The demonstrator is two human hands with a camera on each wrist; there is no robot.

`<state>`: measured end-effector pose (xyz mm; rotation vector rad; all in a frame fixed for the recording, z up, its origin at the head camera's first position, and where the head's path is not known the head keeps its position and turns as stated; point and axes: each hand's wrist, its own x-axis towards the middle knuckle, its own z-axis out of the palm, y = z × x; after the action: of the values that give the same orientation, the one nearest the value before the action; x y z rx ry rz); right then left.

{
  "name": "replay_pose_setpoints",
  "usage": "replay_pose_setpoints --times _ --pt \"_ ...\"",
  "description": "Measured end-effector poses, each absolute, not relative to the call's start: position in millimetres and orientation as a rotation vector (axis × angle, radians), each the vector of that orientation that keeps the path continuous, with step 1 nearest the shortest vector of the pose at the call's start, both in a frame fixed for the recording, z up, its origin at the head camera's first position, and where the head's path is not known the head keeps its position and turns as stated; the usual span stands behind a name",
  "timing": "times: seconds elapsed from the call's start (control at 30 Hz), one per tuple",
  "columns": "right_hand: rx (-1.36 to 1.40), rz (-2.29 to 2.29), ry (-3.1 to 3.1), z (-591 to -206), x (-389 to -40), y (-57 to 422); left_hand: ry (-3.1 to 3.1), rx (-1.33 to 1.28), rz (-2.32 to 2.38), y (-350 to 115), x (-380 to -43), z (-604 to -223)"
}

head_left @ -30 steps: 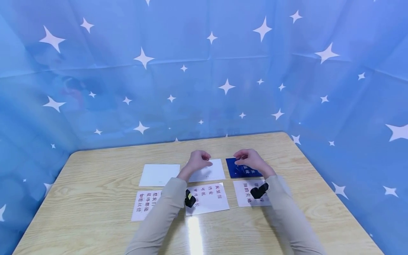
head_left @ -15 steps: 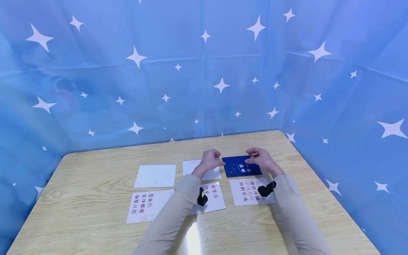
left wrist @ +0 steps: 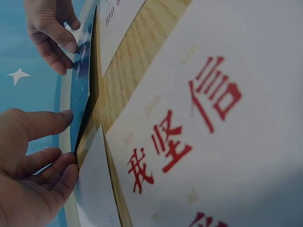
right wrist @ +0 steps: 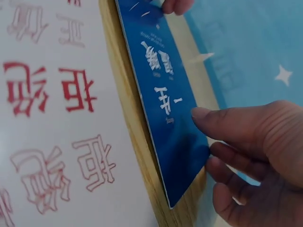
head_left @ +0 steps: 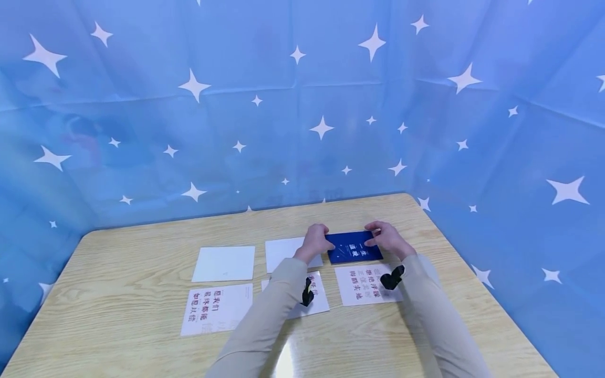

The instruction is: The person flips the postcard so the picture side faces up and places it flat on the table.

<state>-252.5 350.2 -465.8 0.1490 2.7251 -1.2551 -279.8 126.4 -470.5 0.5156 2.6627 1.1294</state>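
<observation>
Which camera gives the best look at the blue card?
The right wrist view: the blue card is largest there, its white writing clear, one end cropped. The head view shows it smaller but uncropped; the left wrist view, steeply slanted.

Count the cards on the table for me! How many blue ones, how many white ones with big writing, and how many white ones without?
Blue card: 1
White cards with big writing: 3
White cards with no big writing showing: 2
Total: 6
</observation>
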Motion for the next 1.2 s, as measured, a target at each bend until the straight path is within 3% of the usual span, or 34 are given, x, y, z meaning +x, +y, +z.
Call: replay_pose_setpoints --times 0.77,1.2 --pt "-0.077 -0.579 2.875 -447 -276 338 2.734 0.531 0.785 136 -279 -463" --pt "-0.004 -0.802 2.901 -451 -262 357 2.72 0.553 0.999 136 -277 -466"
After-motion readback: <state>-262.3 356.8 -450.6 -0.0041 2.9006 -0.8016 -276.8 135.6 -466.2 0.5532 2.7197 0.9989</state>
